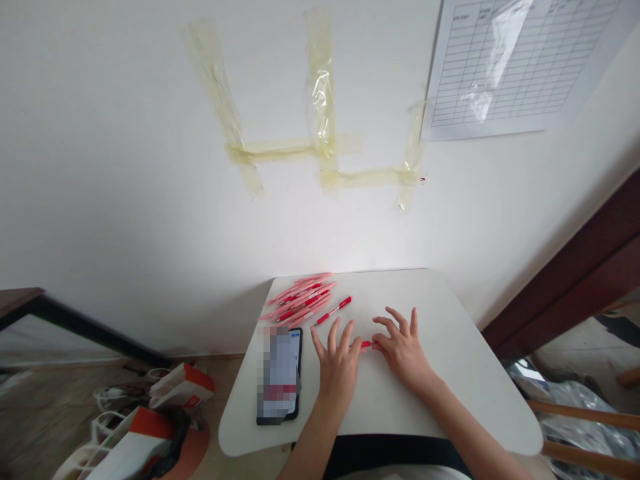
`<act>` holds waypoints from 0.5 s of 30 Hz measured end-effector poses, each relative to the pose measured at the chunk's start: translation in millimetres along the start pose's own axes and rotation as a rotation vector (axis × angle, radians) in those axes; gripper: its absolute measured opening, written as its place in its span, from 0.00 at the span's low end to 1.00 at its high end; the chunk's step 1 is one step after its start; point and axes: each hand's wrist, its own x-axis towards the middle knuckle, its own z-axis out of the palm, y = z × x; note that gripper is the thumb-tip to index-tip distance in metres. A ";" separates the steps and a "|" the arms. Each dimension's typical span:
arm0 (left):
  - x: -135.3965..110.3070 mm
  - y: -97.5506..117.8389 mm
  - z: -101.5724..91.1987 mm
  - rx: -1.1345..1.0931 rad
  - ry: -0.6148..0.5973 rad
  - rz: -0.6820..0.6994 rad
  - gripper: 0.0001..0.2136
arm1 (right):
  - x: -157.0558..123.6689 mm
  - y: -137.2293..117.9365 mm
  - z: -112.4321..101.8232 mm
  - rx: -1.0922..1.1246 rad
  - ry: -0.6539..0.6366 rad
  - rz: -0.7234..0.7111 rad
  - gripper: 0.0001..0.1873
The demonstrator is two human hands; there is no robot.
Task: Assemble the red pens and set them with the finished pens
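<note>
On the white table (400,407), a short red part of a pen (367,344) shows between my two hands. My left hand (337,370) pinches its left end near the thumb, with the other fingers stretched forward. At its right end, the thumb side of my right hand (406,353) grips it, the remaining fingers raised and spread. Most of this pen is hidden by the hands. Just beyond my left fingertips lies a separate red pen (334,311) with a clear middle section. A pile of red pens in pink wrappers (303,300) rests at the table's back left.
A phone (283,377) lies left of my left hand. Behind the table rises a white wall (280,227) with yellowed tape (280,152) and a printed sheet (520,67). Paper bags (183,387) stand on the floor at left; wooden bars (585,415) are at right.
</note>
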 end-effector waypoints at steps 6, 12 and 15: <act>0.0 0.9 2.9 -0.014 -0.019 0.019 0.08 | -1.5 -3.6 4.3 -0.001 0.083 0.014 0.04; 0.9 1.7 0.9 0.014 -0.058 0.012 0.11 | -2.8 -5.1 3.2 -0.008 0.099 -0.017 0.07; 3.2 2.8 0.0 0.045 -0.062 0.014 0.09 | -2.1 -3.4 1.9 -0.009 0.125 0.008 0.04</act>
